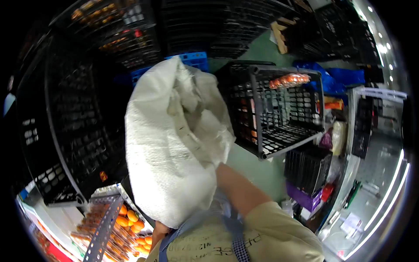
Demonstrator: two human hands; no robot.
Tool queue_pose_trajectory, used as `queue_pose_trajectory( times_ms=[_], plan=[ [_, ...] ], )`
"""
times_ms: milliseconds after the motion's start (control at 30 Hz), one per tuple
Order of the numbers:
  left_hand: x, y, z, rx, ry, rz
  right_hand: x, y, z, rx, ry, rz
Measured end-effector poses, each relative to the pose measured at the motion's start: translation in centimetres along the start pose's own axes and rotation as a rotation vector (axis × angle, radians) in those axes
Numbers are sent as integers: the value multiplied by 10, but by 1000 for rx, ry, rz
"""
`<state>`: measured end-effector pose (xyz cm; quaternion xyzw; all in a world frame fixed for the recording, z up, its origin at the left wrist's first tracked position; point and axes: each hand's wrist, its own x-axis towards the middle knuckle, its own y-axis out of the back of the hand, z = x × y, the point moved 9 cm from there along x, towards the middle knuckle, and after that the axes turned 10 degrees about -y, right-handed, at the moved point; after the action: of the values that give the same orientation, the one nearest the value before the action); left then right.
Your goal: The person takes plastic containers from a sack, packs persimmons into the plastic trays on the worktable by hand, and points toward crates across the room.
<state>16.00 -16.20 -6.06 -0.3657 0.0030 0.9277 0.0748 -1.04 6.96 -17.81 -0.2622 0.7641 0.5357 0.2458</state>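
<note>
A large white woven sack (157, 135) fills the middle of the head view, its folded mouth gaping toward the upper right. My right forearm reaches up to the sack's near right side. The right hand itself is hidden in or behind the cloth, so its fingers do not show. Low down, my left hand (160, 229) is closed at the sack's bottom edge, with only part of it visible beneath the fabric. What the sack contains cannot be seen.
Right of the sack stands a black mesh crate (283, 111) with a red packaged item (290, 81) at its upper side. Black crates (74, 109) stack up on the left. Orange fruit (128, 218) sits lower left. Behind the sack is a blue crate (196, 60); a glass-fronted case (375, 174) stands far right.
</note>
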Motion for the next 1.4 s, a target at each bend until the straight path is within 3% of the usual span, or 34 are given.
queue_pose_trajectory(
  times_ms=[200,333,367,400,433,500,567,600,667,700,800,833,867,967,1100,1167,1267,1333,1400],
  plan=[
    [15,-19,49,-145,-48,59,18,-23,-6,-48,28,-63],
    [65,-39,117,-537,-98,300,14,5,8,86,50,-26],
    [81,-44,136,-651,-118,367,3,32,15,186,51,48],
    [113,-30,134,-429,-249,281,-19,71,26,286,44,162],
    [136,-46,167,-649,-276,224,-60,127,40,405,-77,356],
    [197,-70,209,-696,-296,129,-134,209,68,571,29,683],
    [274,-70,220,-625,-286,110,-182,238,114,871,-47,823],
    [309,-73,223,-579,-307,88,-199,236,142,954,-192,798],
    [345,-96,232,-765,-354,-14,-232,237,185,936,-288,944],
    [370,-100,214,-827,-196,-57,-240,225,213,915,-331,972],
    [382,-100,184,-385,-172,-33,-258,212,281,746,-405,1076],
    [346,-106,188,-311,-141,151,-264,221,297,585,-417,1119],
    [333,-109,188,-321,-182,169,-263,230,322,628,-420,1110],
    [303,-87,142,-347,-324,240,-250,265,377,219,-418,1179],
    [217,-104,80,-434,-232,285,-204,287,444,-63,-368,1154],
    [168,-113,55,-452,-273,287,-199,288,453,-210,-329,1165],
    [125,-95,-26,-474,-197,430,-198,292,452,-216,-405,957],
    [97,-90,-71,-515,-186,419,-191,269,452,-466,-264,958],
    [82,-96,-90,-558,-164,443,-201,262,438,-496,-130,910]
  ],
)
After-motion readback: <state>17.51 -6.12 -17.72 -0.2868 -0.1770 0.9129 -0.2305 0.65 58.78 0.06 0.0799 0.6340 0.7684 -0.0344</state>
